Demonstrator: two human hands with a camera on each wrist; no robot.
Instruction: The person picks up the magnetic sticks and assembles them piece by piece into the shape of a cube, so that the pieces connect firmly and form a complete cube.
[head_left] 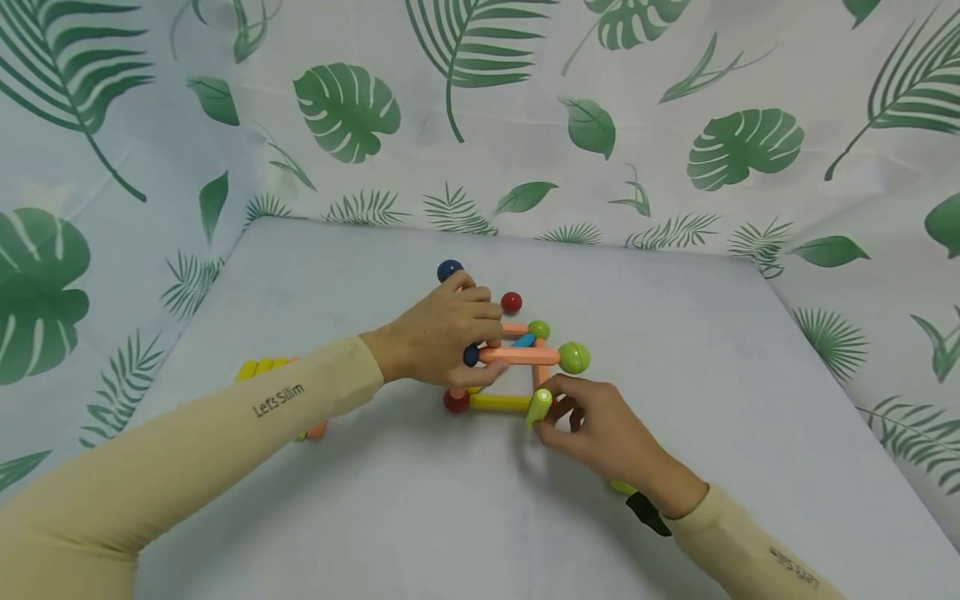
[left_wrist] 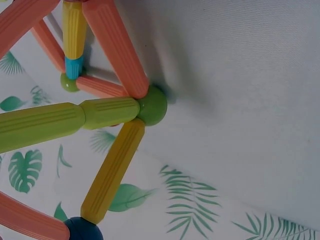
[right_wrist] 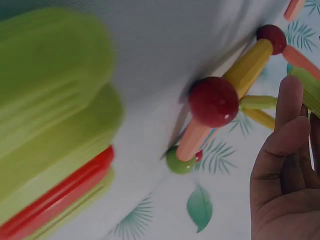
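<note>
Light-green stick (head_left: 537,411): sits pinched in the grip of the right hand (head_left: 600,425), over the desk (head_left: 420,517), by the near right corner of a ball-and-stick frame (head_left: 498,402); unclear whether touching it. Farther in, find the left hand (head_left: 446,327), with grip clamped on a salmon stick (head_left: 525,357) between a dark-blue ball (head_left: 470,356) and a green ball (head_left: 574,358). Past the frame, note a red ball (head_left: 512,302), then a blue ball (head_left: 449,270) partly behind the left hand. Last, see leaf-patterned cloth (head_left: 517,154).

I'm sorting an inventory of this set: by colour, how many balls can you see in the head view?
Dark blue balls: 2
Red balls: 2
Green balls: 2
Total: 6 visible; others may be hidden.
</note>
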